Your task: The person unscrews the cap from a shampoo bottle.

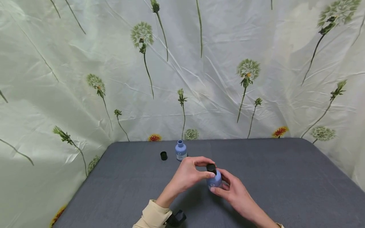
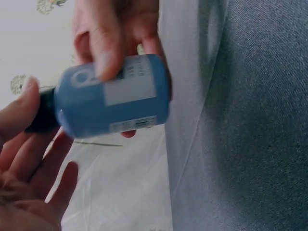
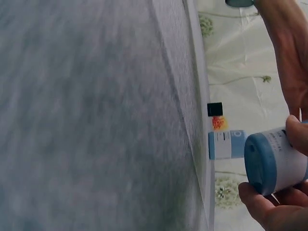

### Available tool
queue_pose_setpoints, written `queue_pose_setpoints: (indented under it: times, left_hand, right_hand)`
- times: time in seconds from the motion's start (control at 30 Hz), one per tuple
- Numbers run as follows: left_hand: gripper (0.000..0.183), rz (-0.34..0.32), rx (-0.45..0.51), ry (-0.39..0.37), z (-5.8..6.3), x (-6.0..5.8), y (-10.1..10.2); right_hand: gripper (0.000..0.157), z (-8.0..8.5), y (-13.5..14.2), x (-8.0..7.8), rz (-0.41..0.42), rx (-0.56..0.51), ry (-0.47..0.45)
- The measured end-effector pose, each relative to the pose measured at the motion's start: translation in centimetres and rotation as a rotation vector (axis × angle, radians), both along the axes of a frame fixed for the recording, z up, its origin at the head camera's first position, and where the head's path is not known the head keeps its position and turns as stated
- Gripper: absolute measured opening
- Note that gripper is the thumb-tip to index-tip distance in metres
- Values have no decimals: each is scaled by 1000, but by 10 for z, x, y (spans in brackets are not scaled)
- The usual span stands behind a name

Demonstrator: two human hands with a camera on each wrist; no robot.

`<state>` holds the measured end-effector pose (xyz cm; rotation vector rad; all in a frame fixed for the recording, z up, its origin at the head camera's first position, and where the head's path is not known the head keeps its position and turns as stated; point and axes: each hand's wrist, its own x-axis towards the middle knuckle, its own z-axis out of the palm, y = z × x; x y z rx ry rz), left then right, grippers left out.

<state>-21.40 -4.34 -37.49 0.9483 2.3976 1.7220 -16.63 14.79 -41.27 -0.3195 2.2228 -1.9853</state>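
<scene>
My right hand [image 1: 235,191] grips the body of a small blue bottle [image 1: 214,181] with a white label, above the table. At its top, the thumb and fingers of my left hand [image 1: 188,174] pinch the black cap [image 1: 211,168], which sits at the bottle's neck. In the left wrist view the bottle [image 2: 113,96] lies across the picture, its cap [image 2: 44,110] between left thumb and fingers. The right wrist view shows the base of the held bottle [image 3: 262,163], with right fingers around its side.
A second blue bottle [image 1: 181,151], uncapped, stands near the back of the grey table [image 1: 271,177]. Left of it lies a loose black cap [image 1: 163,155]. A pale curtain [image 1: 199,79] printed with dandelions hangs behind the table's far edge.
</scene>
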Motion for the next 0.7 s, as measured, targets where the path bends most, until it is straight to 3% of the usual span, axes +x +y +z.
queue_pose_setpoints:
  times: [0.1, 0.2, 0.3, 0.5, 0.7]
  left_hand:
    - [30, 71, -9, 12, 1, 0, 2]
    - [30, 72, -14, 4, 2, -2, 0]
    - [32, 39, -7, 5, 1, -2, -3]
    - [40, -41, -27, 9, -2, 0, -8]
    - [39, -157, -30, -2, -3, 2, -16]
  right_hand:
    - [63, 3, -4, 1, -97, 66, 28]
    - [61, 7, -5, 1, -162, 140, 37]
    - [60, 9, -4, 1, -192, 192, 28]
    - [59, 7, 4, 2, -157, 222, 65]
    - [59, 8, 7, 2, -167, 278, 81]
